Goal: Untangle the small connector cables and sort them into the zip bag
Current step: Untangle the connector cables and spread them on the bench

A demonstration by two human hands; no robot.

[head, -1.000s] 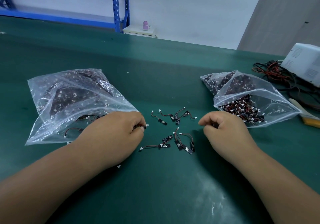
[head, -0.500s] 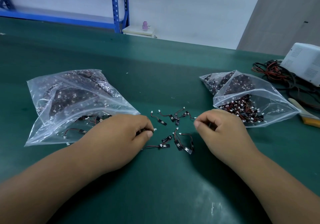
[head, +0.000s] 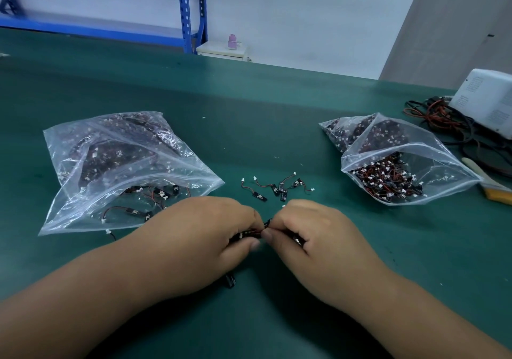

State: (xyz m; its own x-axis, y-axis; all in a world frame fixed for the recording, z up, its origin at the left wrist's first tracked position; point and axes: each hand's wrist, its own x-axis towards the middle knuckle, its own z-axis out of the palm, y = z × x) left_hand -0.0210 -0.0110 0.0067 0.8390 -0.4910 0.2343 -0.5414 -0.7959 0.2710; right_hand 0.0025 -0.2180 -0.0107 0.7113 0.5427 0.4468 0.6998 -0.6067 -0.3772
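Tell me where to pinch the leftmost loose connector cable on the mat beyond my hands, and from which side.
Probably pinch the leftmost cable by its black tab, its widest, stiffest-looking part, not the tiny white plug. Come from above and from the left: it lies flat on the green mat, apart from the other loose cables to its right.

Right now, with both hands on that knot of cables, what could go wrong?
Tugging the left hand and right hand apart may snap a thin wire in the pinched cables. The black piece under the left wrist could get swept away unnoticed. The loose cables just beyond the hands could get caught up too.
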